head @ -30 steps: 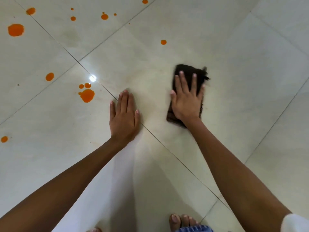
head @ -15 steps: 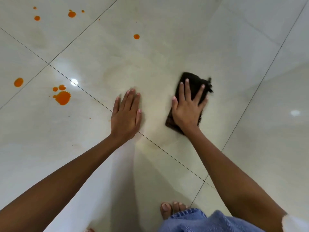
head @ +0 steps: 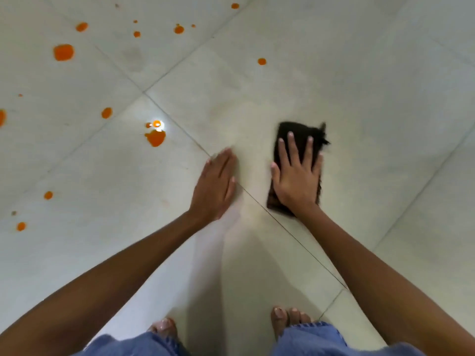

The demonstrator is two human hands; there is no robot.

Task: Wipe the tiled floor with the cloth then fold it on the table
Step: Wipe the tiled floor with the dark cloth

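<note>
My right hand [head: 298, 179] lies flat on the cloth [head: 295, 140], fingers spread, pushing it down on the floor [head: 372, 98]. My grip is open there; I press the cloth, I do not pinch it. My left hand [head: 214, 187] is flat and open too, bare on the tile just beside the cloth, and holds nothing. I think it takes some of my weight.

The cloth is dark and folded small. It sits near the middle of the floor, right next to a tile line.

Most of the orange spots [head: 155, 137] are off to my left, well apart from the cloth, and a few small ones are farther ahead. So most of the wiping is not done, I think.

What could go wrong? The floor looks shiny and may be wet where I wiped. My left hand could slip and I could fall forward. My bare toes [head: 280, 314] could slip too. If I push the cloth with flat fingers only, it could bunch up or slide out from under my hand. One small cloth may smear the orange around and not soak it up. My jeans [head: 308, 340] could get in the mess.
</note>
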